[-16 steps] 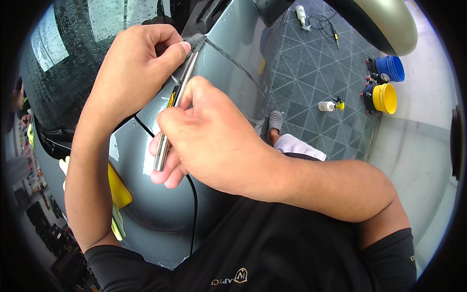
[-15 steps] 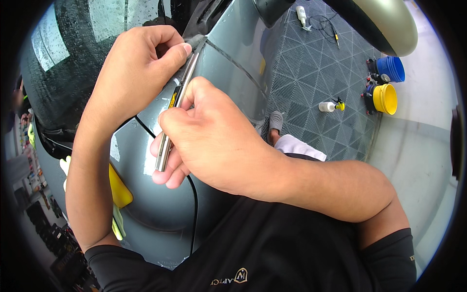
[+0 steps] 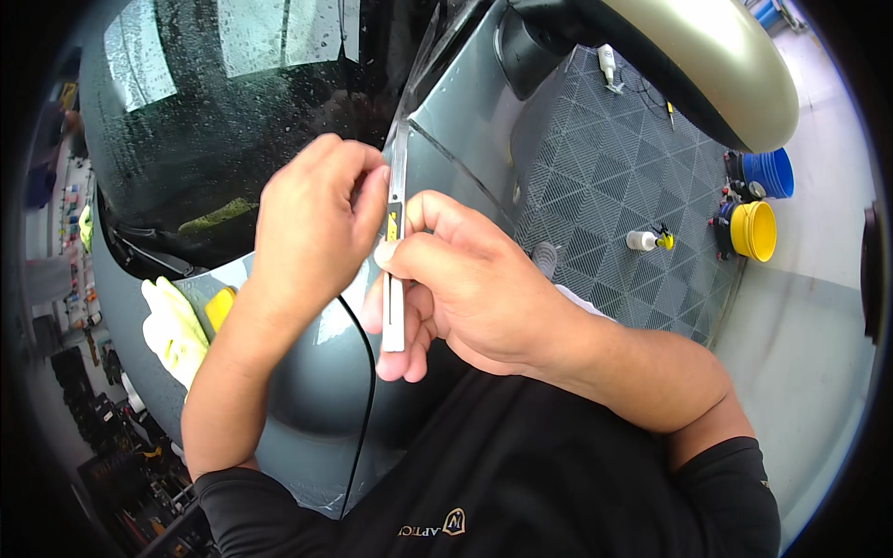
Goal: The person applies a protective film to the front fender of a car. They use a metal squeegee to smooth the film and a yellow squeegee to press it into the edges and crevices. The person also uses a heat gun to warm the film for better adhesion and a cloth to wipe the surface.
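Observation:
My right hand [image 3: 474, 288] grips a slim metal snap-off knife [image 3: 394, 321] with a yellow-marked slider, thumb on its side. The knife stands nearly upright in the picture, its blade end at the seam beside the wet windshield [image 3: 270, 139]. My left hand [image 3: 316, 214] is closed in a pinch just left of the knife, thumb and forefinger together near its upper part. Whatever lies in that pinch is hidden. Both hands are over the grey car's front fender [image 3: 316, 400], close to the windshield's lower corner.
A pale yellow cloth [image 3: 172, 325] and a yellow block [image 3: 220, 307] lie on the car at left. The gold side mirror [image 3: 716, 65] juts out at upper right. On the tiled floor are a spray bottle [image 3: 642, 241], a white bottle [image 3: 607, 65], a blue bucket [image 3: 770, 175] and a yellow bucket [image 3: 755, 231].
Both hands and the knife have come nearer in the picture, away from the seam's far end. The knife has turned more upright. My left hand has shifted right and down, still pinched.

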Tool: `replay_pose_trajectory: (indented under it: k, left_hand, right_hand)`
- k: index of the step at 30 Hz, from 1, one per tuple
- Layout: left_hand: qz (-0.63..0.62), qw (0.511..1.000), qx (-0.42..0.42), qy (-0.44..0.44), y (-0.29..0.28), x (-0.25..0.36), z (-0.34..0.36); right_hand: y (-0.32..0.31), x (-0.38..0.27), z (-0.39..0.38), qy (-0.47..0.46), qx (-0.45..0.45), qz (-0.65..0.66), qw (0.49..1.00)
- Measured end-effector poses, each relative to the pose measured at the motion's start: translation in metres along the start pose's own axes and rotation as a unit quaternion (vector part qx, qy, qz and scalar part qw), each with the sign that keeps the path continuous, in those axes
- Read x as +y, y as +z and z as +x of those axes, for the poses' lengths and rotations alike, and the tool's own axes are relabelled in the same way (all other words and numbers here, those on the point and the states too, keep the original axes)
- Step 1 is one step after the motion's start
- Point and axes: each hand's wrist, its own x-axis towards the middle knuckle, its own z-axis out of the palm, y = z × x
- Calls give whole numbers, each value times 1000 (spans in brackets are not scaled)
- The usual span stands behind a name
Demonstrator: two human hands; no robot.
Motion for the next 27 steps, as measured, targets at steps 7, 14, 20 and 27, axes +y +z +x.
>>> replay_pose_trajectory:
  k: [7, 14, 20, 27]
  left_hand:
    - [12, 997, 73, 0, 21, 3, -18]
    - [3, 994, 96, -43, 28, -8, -24]
    - [25, 993, 71, -94, 10, 3, 8]
    - [-47, 993, 75, -80, 22, 7, 44]
  right_hand:
    - [-16, -6, -7, 24, -66, 45, 997]
    - [-17, -9, -13, 70, -166, 52, 982]
    - [-26, -30, -25, -4, -180, -85, 980]
    - [-84, -10, -8, -253, 41, -301, 918]
